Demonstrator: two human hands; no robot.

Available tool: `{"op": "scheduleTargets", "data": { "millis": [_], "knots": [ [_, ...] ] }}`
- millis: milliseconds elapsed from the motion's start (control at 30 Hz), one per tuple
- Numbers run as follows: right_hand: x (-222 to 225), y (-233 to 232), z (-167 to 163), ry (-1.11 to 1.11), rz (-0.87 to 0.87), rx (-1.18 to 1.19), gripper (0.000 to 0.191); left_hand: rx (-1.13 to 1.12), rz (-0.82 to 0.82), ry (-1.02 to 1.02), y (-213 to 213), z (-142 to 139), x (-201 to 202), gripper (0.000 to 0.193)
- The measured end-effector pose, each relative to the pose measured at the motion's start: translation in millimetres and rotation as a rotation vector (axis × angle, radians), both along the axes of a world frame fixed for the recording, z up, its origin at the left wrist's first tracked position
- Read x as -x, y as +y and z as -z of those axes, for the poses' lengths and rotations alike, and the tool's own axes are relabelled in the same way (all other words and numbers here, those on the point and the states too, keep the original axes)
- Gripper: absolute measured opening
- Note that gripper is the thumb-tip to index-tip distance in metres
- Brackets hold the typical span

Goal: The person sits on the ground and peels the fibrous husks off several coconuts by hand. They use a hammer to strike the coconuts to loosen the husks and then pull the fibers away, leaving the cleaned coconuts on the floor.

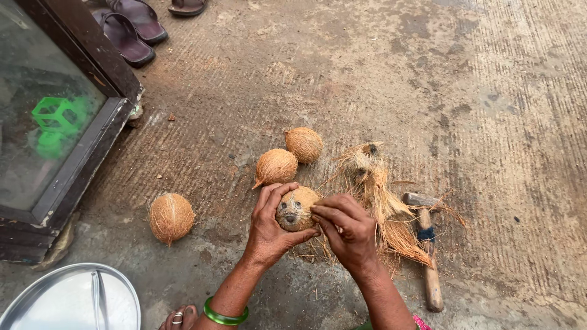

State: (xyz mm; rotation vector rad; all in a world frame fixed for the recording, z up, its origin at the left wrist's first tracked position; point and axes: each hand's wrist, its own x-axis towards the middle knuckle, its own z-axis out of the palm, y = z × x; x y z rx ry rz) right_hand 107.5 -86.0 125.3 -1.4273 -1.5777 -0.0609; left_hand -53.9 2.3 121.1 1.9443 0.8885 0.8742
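Left hand grip cups the coconut; right hand fingertips pinch fibre at its top.
Risk: the round shell may roll free if the pull outweighs the one-hand hold.

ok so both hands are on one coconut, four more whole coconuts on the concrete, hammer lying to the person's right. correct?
Not quite: the head view shows three more whole coconuts, not four: one to the left and two ahead. The rest stands: left hand and right hand are on one coconut, and the hammer lies to the right.
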Motion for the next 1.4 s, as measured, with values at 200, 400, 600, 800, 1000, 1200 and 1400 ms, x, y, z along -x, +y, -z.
{"op": "scheduleTargets", "data": {
  "millis": [200,400,600,800,1000,1200,1400],
  "knots": [
    [-10,8,45,0.018,0.028,0.057,0.010,0.008,-0.005,0.028,-5,3,-3,0.091],
    [-59,22,80,0.375,0.585,0.676,0.015,0.275,0.036,-0.149,-1,3,0,0.093],
    [-46,12,52,0.437,0.340,0.601,0.050,0.268,0.068,-0.268,9,1,12,0.094],
    [-2,5,16,0.518,-0.029,0.370,0.044,0.248,0.082,-0.044,4,-1,10,0.112],
    [-7,3,31,0.570,-0.019,0.287,0.025,0.045,0.237,0.013,0,-2,9,0.113],
    [-38,12,94,0.072,0.547,0.477,0.020,0.050,0.322,-0.072,-8,-3,6,0.106],
    [-64,17,106,-0.155,0.392,1.296,0.026,0.073,0.063,-0.093,19,2,19,0.099]
  ]
}}
